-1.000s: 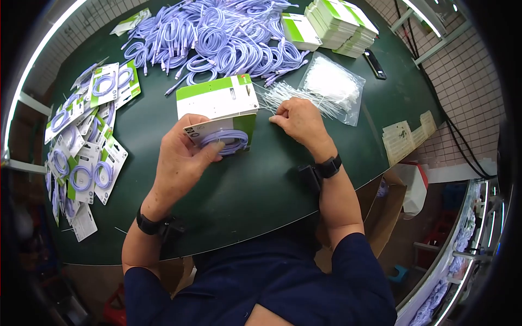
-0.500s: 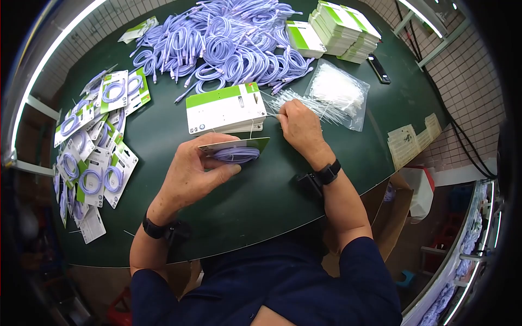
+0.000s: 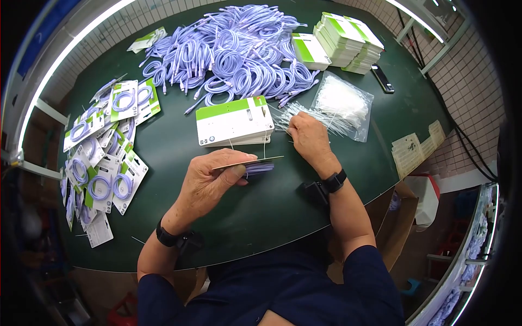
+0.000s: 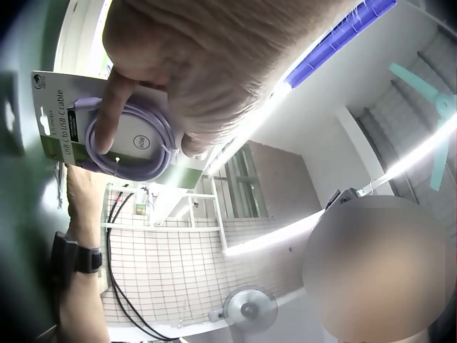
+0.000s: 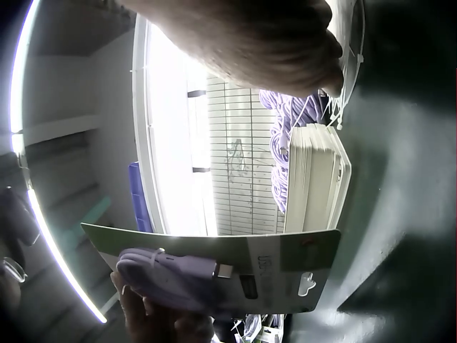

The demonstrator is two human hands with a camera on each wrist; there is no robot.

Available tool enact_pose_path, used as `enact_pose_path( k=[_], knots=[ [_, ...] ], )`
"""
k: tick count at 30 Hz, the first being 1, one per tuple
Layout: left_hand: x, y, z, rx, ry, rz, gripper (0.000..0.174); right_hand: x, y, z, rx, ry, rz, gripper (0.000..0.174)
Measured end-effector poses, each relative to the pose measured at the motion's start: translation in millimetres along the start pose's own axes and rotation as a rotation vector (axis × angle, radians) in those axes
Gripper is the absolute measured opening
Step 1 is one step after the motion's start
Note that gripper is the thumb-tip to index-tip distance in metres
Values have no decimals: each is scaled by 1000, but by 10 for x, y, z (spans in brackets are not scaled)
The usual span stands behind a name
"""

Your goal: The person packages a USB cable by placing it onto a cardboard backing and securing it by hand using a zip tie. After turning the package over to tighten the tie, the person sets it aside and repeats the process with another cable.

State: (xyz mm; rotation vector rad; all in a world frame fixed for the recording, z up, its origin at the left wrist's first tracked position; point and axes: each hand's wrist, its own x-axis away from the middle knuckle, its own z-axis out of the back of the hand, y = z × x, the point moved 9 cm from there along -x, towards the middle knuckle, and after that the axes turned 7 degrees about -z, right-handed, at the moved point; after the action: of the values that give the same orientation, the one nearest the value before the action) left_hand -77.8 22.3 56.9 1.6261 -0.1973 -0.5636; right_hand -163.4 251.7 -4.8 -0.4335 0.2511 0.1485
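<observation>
In the head view the left hand (image 3: 209, 176) holds a printed card (image 3: 272, 159) nearly edge-on, a coiled purple cable (image 3: 260, 169) on its underside. White ties stand up from the card. The left wrist view shows a finger pressed on the coil (image 4: 163, 136) against the card (image 4: 50, 107). The right hand (image 3: 312, 142) has its fingertips curled at the near edge of the loose white zip ties (image 3: 326, 120); whether it pinches one cannot be told. A card stack (image 3: 231, 124) lies just beyond the left hand.
A heap of purple cables (image 3: 228, 54) covers the table's far side. Carded cables (image 3: 100, 185) pile up at left. Taller card stacks (image 3: 348, 43), a bag of white ties (image 3: 341, 100), a black phone-like object (image 3: 383, 79) and a taped paper (image 3: 408, 152) are at right.
The left hand has tilted the card from facing up to nearly edge-on, and the ties in it now stand upright. The right hand has moved slightly into the loose ties.
</observation>
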Motion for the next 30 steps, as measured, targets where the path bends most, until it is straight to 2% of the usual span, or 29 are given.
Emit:
enact_pose_path(
  k=[11, 15, 18, 23, 26, 27, 30],
  knots=[
    [-4, -15, -79, -55, -51, -6, 27, -24, 80, -14, 37, 17, -71, 13],
    [-11, 233, -61, -42, -39, -95, 26, -34, 21, 207, -49, 127, -42, 11],
    [32, 702, -48, -300, 6, -476, 29, -37, 43, 420, -269, 317, 27, 17],
    [70, 792, 26, -403, 133, -606, 33, -25, 43, 573, -309, 314, 55, 24],
    [41, 672, 20, -651, 174, -674, 34, 4, 36, 706, -476, 350, 42, 23],
    [22, 629, 28, -650, 175, -670, 34, 9, 14, 725, -477, 347, 40, 23],
    [-1, 552, -50, -825, 131, -725, 34, 23, 131, 720, -877, 328, -110, 21]
  ],
)
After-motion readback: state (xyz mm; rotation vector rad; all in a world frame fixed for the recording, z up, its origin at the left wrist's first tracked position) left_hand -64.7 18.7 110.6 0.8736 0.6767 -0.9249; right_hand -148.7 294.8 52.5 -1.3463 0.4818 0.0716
